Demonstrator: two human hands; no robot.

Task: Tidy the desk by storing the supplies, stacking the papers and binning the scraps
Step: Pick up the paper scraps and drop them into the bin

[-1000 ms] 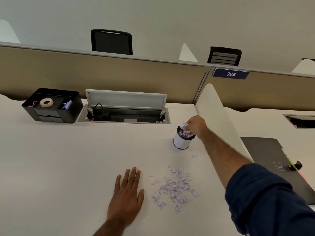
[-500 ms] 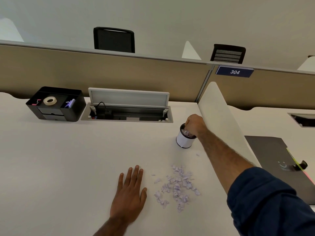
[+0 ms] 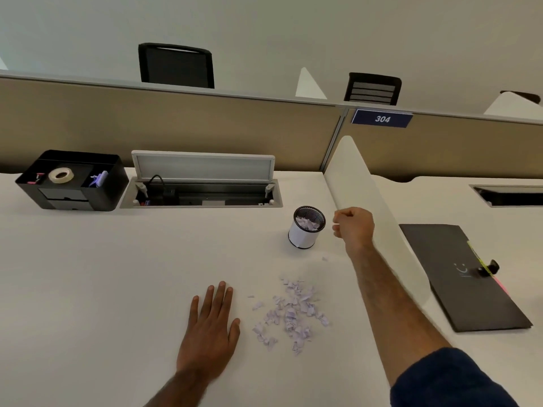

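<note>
**While scraps wait: bin part-filled, pile left on bench**

Since the small lilac torn-paper scraps (image 3: 291,315) weigh next to nothing, they'll scatter w/ any draught or quick sweep. They're soft and crumpled, so no risk of damage. Main pile lies on the white bench (image 3: 117,274), just right of the left hand (image 3: 210,333), which rests flat, fingers straight and together. One stray bit (image 3: 324,259) sits nearer the white cylindrical bin with black mesh rim (image 3: 307,230), which already holds some scraps. Right hand (image 3: 354,227) hovers just beside that bin, fingers curled in a loose fist — nothing visible in it. Best hold, I'd judge: pinch a cluster from above w/ several fingertips, or rake it against the flat palm — esp. the strays.
</note>
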